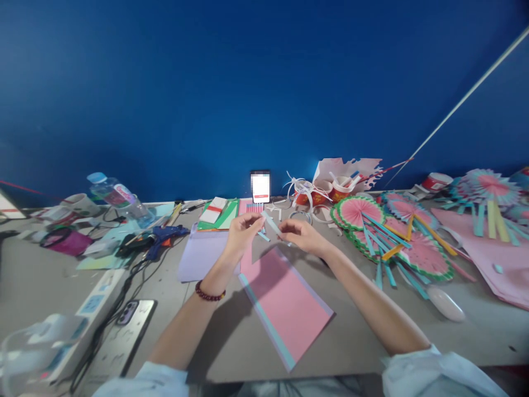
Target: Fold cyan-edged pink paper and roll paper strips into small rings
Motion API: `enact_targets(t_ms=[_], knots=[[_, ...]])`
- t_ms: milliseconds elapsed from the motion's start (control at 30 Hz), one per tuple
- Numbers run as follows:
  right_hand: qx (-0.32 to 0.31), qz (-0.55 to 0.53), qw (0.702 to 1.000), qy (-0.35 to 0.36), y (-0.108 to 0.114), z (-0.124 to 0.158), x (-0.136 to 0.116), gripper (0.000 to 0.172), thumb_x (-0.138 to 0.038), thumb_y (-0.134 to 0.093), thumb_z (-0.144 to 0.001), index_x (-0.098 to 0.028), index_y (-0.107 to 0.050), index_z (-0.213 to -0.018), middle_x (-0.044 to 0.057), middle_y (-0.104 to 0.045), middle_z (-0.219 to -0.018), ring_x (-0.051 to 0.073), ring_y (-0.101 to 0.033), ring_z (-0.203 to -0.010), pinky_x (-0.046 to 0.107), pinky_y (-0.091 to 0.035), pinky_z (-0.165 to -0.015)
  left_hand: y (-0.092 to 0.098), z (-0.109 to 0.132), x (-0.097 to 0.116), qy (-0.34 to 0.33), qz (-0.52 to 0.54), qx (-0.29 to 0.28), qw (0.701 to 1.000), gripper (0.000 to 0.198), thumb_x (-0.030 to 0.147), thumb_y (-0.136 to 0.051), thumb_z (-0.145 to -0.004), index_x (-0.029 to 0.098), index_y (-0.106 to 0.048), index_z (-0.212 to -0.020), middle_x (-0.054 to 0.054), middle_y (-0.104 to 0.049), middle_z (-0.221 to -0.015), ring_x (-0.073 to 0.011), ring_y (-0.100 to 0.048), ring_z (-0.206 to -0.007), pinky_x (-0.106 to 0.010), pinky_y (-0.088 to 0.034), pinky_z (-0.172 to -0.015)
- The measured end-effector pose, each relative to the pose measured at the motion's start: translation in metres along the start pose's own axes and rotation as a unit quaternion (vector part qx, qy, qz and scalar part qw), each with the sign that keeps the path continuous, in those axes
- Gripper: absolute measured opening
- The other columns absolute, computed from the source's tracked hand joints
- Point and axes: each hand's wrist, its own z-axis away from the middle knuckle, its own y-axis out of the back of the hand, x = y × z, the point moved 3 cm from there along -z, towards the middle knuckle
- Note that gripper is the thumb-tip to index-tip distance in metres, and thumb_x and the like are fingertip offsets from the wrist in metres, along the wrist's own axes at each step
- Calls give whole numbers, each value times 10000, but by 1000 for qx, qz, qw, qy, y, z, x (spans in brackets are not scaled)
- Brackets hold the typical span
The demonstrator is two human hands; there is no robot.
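Between my hands, above the table, is a narrow pale blue-white strip point(271, 224), seemingly paper. My left hand point(243, 230) has its fingertips pinched at the upper left end. At the lower right end, the curled fingers of my right hand point(301, 236) close on the strip. Below them a pink paper sheet point(285, 303) with blue and lilac edge bands lies aslant on the table. Small strip scraps point(263, 237) are scattered just behind and under the hands. A lilac sheet point(201, 256) lies left of my left hand.
Left are a blue glue gun point(165, 237), a water bottle point(122, 198), a power strip point(88, 314) with cables and a phone point(126, 336). Watermelon-patterned paper fans point(359, 212) lie right, near a white oval object point(446, 303). A lit phone point(260, 186) stands against the blue wall.
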Motion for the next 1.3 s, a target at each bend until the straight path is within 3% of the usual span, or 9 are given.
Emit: enact_targets(t_ms=[267,500,767,867,1000,1133,1300], knots=[[64,-96,993,17,-8,1,-6,301,-475,-649,-767,-181,-589,-794,-17,-603,-684,105,-588,-606,239,-486,-612,-16,11,1,-2,-28,-27,999,185,331,-712,-639,147,-694,-645,4,-613,-593,-82,-493,-516,-202,-397,-489],[62,-86,994,-6,-10,1,-3,258,-441,-639,-776,-193,-572,-762,-32,-578,-598,100,-572,-522,205,-462,-481,-15,10,2,4,-34,-10,999,171,313,-718,-604,155,-700,-667,4,-628,-600,-88,-514,-513,-197,-423,-484],[68,-55,996,-5,-8,3,-5,207,-390,-613,-791,-186,-579,-775,-30,-591,-623,86,-559,-516,199,-445,-491,-14,9,1,9,-27,-14,999,165,299,-711,-596,153,-704,-673,4,-641,-603,-91,-533,-512,-196,-448,-483],[101,-42,994,25,-7,4,-7,179,-361,-599,-809,-193,-585,-869,-18,-608,-690,91,-565,-541,212,-464,-514,-14,9,1,4,-35,-15,999,138,284,-695,-609,154,-695,-653,3,-636,-595,-94,-530,-517,-200,-451,-490],[189,56,972,126,-5,10,-18,138,-308,-566,-842,-206,-620,-919,34,-657,-857,126,-614,-694,239,-503,-613,-16,11,2,6,-41,-23,999,127,292,-674,-632,166,-680,-651,7,-618,-578,-98,-518,-522,-205,-433,-498],[208,164,943,204,-8,15,-28,125,-258,-552,-860,-221,-670,-879,46,-671,-869,140,-609,-702,267,-510,-646,-19,14,1,7,-38,-38,999,148,315,-672,-648,167,-672,-654,6,-610,-594,-97,-509,-534,-210,-410,-513],[236,204,923,224,-8,16,-30,136,-241,-559,-863,-230,-694,-875,45,-681,-840,153,-618,-705,292,-528,-691,-19,15,0,-19,-46,-43,998,153,322,-665,-695,170,-679,-679,3,-612,-612,-100,-505,-545,-215,-395,-518]])
